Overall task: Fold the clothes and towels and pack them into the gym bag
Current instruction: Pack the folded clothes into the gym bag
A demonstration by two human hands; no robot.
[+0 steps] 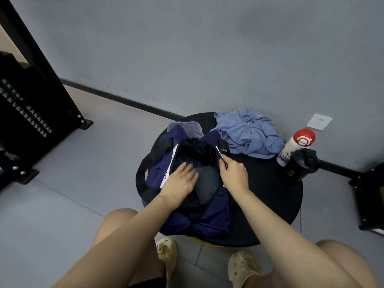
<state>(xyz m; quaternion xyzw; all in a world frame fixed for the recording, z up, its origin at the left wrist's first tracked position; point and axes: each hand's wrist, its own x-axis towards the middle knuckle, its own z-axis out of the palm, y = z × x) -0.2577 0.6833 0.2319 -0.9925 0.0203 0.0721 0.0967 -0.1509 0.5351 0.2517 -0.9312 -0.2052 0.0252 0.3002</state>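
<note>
- Nearest, at 6 o'clock: bare knees and two beige clogs (166, 254) on the grey floor.
- Navy gym bag (207, 221) sits unzipped on the round black table (270, 200).
- Left hand (180, 179) lies flat, fingers straight, pressing dark clothing (207, 181) inside the bag.
- Right hand (233, 171) pinches the bag's right rim.
- Crumpled blue towel (249, 134) at 1 o'clock behind the bag; two bottles, black (295, 169) and red-capped (299, 144), at 2 o'clock.

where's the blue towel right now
In the head view, the blue towel lies crumpled at the round table's far edge, between the gym bag and red-capped bottle.
</note>
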